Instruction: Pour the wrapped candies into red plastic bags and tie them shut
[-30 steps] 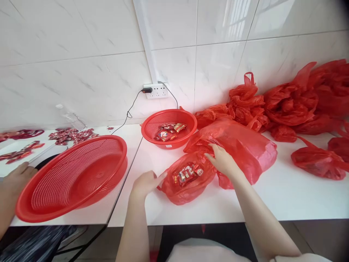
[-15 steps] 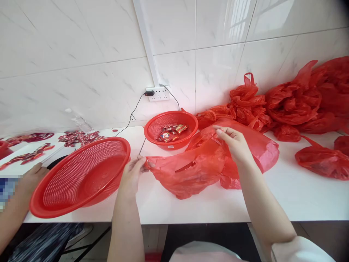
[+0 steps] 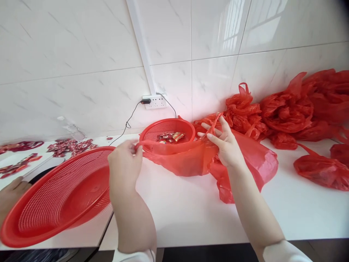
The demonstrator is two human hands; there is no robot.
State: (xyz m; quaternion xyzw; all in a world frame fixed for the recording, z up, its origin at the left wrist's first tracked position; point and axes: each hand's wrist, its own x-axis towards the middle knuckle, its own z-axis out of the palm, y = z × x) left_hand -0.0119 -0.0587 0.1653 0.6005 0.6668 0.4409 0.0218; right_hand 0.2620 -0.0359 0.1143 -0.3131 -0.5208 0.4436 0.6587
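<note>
Bag (image 3: 180, 160), thin & red, hangs stretched btwn L hand (image 3: 124, 167) & R hand (image 3: 228, 148) over the table (image 3: 196, 214), contents hidden. L fingers grip one end; R fingers are spread w/ a twisted strip (image 3: 215, 125) across them. Small basket (image 3: 152, 129) behind holds wrapped sweets (image 3: 178, 136); big basket (image 3: 54, 200) tilts at far L.
</note>
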